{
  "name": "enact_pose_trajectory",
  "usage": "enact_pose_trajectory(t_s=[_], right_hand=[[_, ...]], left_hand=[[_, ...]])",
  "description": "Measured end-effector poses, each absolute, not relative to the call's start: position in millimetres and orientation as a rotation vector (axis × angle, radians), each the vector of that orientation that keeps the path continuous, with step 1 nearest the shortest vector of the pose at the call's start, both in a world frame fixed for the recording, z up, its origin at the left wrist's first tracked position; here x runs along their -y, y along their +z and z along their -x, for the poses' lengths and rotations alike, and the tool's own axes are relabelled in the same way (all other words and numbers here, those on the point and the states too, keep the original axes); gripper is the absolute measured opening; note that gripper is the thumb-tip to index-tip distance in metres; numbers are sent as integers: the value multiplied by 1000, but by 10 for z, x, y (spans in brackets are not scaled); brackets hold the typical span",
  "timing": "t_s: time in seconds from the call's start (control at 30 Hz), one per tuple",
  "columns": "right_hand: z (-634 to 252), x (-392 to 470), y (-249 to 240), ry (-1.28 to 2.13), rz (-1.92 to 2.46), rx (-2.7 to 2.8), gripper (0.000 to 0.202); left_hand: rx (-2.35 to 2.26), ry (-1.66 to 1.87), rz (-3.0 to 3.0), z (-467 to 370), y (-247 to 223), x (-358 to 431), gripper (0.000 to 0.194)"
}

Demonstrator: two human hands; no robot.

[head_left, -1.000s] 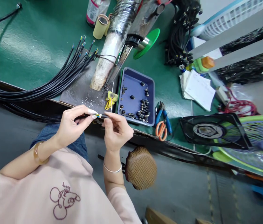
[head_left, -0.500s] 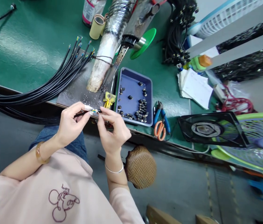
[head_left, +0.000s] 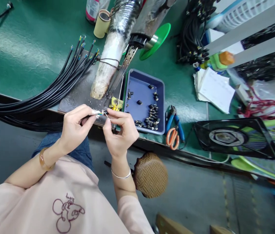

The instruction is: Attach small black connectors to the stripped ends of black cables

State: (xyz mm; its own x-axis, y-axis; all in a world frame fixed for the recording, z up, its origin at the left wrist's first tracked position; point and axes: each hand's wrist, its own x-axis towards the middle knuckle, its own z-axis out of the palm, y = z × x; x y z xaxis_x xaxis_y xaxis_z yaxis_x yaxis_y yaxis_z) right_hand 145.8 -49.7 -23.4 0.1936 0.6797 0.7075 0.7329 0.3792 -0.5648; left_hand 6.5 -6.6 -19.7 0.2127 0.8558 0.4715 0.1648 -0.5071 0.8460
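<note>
My left hand (head_left: 77,127), fingers closed, pinches the end of a black cable whose thin coloured wires (head_left: 100,113) stick out past the fingertips. Close beside it, my right hand (head_left: 121,131) pinches a small black connector (head_left: 105,112) against the wire ends; a thin pale strand shows at its fingertips. Whether the wires are inside the connector I cannot tell. Both hands are over the front edge of a dark metal plate (head_left: 75,92). Just beyond the right fingertips is a yellow clip-like piece (head_left: 116,104).
A soldering iron (head_left: 121,73) points down beside a foil-wrapped duct (head_left: 105,70). The blue tray (head_left: 160,107) holds several connectors. A cable bundle (head_left: 52,92) lies left. Blue-handled pliers (head_left: 170,122), orange-handled scissors (head_left: 173,139), a black fan (head_left: 235,136) and papers (head_left: 216,89) lie right.
The connector and the wire ends have come together, and less of the coloured wires shows. The view has shifted slightly, so the things at the right appear farther right.
</note>
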Motion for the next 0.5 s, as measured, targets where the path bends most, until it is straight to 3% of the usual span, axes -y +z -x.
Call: enact_pose_trajectory(t_s=[0.5], right_hand=[[-1521,346,-226,-137,1289,1556,15]], left_hand=[[-949,1432,-1933,-134,-217,-23,11]])
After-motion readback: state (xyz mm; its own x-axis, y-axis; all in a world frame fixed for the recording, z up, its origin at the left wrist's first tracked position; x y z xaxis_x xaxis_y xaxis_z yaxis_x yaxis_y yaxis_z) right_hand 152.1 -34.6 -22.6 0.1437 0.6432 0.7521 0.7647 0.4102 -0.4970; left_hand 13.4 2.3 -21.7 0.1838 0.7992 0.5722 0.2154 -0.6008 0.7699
